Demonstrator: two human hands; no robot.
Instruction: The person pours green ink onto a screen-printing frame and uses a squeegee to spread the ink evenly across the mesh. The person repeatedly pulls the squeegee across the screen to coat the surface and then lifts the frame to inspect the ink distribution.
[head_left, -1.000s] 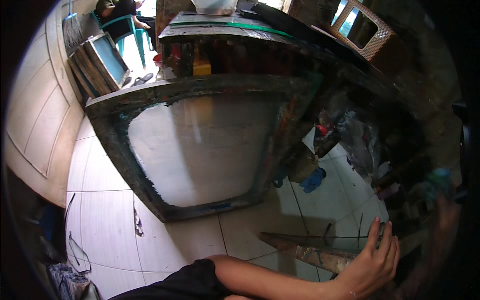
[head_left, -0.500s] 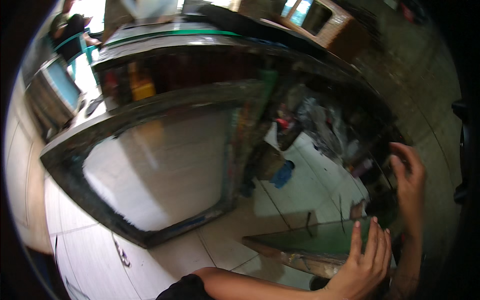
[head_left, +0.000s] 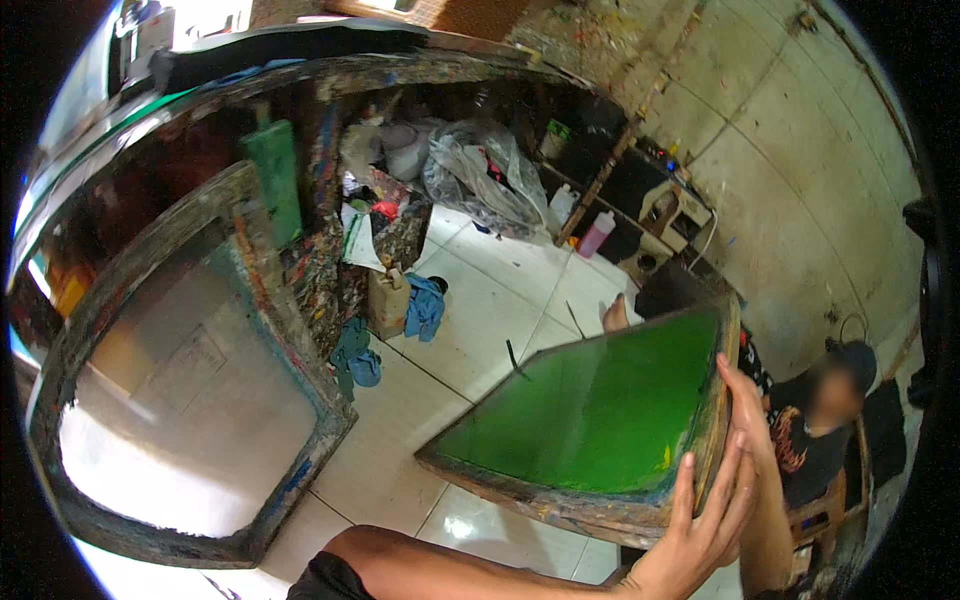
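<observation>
A wood-bordered screen printing frame (head_left: pixel 590 405) with green mesh lies tilted in front of me, to the right of the middle. My left hand (head_left: pixel 700 515) reaches across from the lower edge, its fingers laid over the frame's near right corner. My right hand (head_left: pixel 748 415) grips the right side bar a little farther up, partly behind the wood. The two hands are close together, and the left covers part of the right wrist. Left of them stands a second frame (head_left: pixel 325 425) with pale, whitish mesh and a dark, paint-stained border.
A paint-crusted bench (head_left: pixel 400 75) runs along the back, with a clear plastic bag (head_left: pixel 480 180) beneath it. Blue cloth (head_left: pixel 425 308) lies on the tiled floor (head_left: pixel 480 290). A pink bottle (head_left: pixel 597 235) stands farther back. Another person (head_left: pixel 815 420) sits at the right.
My view has swung to the right. My right hand, raised and apart before, has come onto the green frame's right side. My left hand stays at its near corner.
</observation>
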